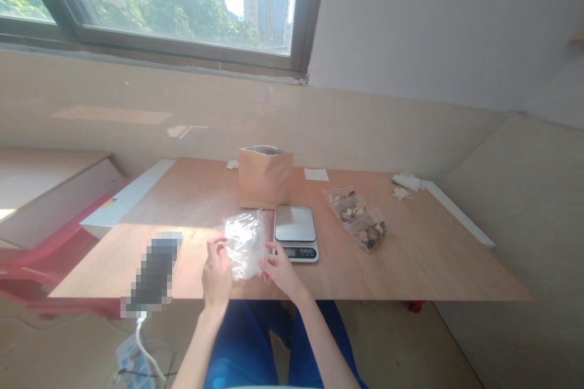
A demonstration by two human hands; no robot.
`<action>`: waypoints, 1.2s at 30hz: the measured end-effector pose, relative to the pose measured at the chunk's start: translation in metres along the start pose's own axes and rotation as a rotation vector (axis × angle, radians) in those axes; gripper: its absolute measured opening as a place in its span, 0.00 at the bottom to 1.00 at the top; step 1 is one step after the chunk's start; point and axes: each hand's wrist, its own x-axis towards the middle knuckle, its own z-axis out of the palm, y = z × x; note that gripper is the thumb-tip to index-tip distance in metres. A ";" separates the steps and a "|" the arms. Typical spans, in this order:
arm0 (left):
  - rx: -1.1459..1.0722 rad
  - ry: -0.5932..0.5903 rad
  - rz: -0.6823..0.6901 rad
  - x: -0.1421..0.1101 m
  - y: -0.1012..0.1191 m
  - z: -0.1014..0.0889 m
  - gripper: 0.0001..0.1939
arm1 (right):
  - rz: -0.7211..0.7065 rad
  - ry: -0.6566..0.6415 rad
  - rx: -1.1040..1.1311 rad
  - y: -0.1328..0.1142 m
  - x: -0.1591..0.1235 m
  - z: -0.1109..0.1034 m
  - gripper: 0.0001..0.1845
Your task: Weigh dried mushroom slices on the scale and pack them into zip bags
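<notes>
A flat stack of clear zip-lock bags [245,246] lies on the table between my hands, shiny in the light. My left hand [217,267] is closed at the stack's left edge, with fingers curled and thumb against the plastic. At the right edge, my right hand [279,268] pinches the plastic near its zip strip. Just right of the bags stands a digital kitchen scale [295,225] with a bare metal plate, its display and buttons facing me. An open brown paper pouch [265,179] stands upright behind the bags and scale.
Several filled zip-lock bags [356,213] with dried brownish pieces lie overlapping right of the scale. A white card [316,174] and crumpled white scraps [407,182] sit toward the back. A blurred phone-like device [155,273] with a white cable [143,343] is at the left front edge.
</notes>
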 end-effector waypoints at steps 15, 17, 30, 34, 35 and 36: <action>0.526 -0.183 0.457 -0.001 -0.017 0.066 0.24 | -0.427 0.776 -0.801 0.002 -0.016 -0.110 0.14; 0.481 -0.263 0.480 0.012 -0.020 0.063 0.24 | -0.461 0.988 -0.940 0.006 -0.016 -0.141 0.16; 0.372 0.246 0.044 0.042 -0.057 -0.063 0.29 | -0.228 1.192 -1.279 0.017 -0.027 -0.182 0.22; 0.511 0.187 -0.119 0.057 -0.091 -0.087 0.40 | -0.203 1.210 -1.307 0.017 -0.025 -0.182 0.22; 0.537 0.149 -0.114 0.059 -0.096 -0.084 0.39 | -0.201 1.214 -1.306 0.017 -0.025 -0.182 0.22; 0.562 0.123 -0.093 0.060 -0.098 -0.080 0.37 | -0.202 1.217 -1.302 0.017 -0.025 -0.182 0.22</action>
